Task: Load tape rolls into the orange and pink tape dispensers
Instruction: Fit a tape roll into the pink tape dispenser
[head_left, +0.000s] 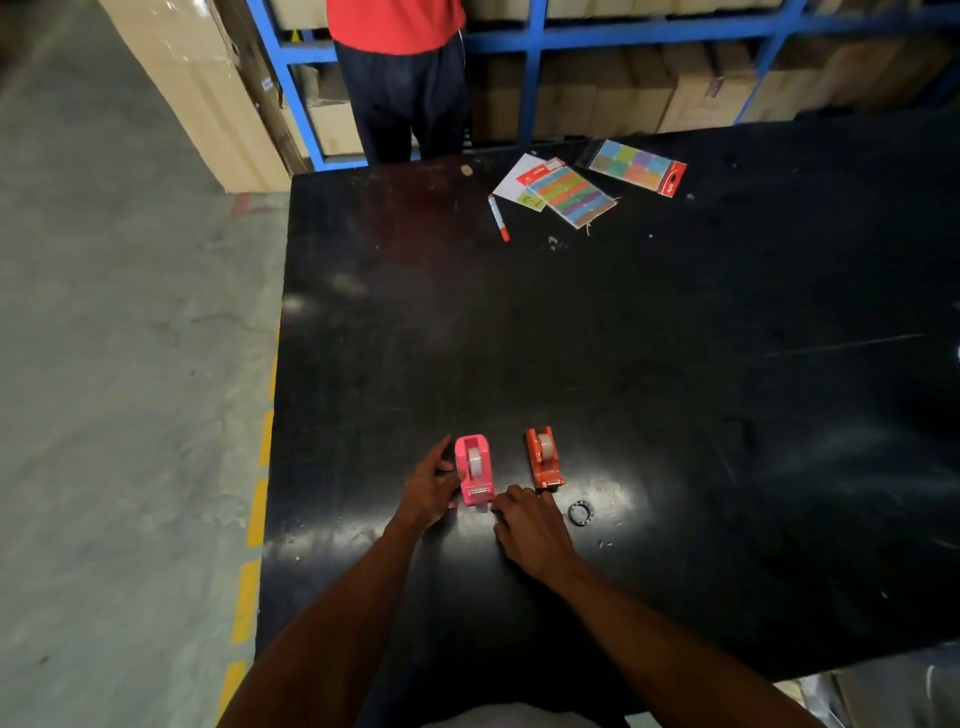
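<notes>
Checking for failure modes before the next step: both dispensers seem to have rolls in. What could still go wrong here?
1. The left hand steadies the pink dispenser only from one side, so tugging the tape end with the right hand might slide or tip it.
2. The right hand sits close to the orange dispenser and could knock it.
3. The small black ring lies loose beside that hand and could be swept away.

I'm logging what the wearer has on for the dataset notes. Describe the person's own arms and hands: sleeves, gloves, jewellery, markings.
Both forearms are bare along all that shows, with no sleeve cuff in view. The left hand and right hand wear no gloves. No watch, bracelet or ring is visible, though the light is dim. No markings can be made out.
</notes>
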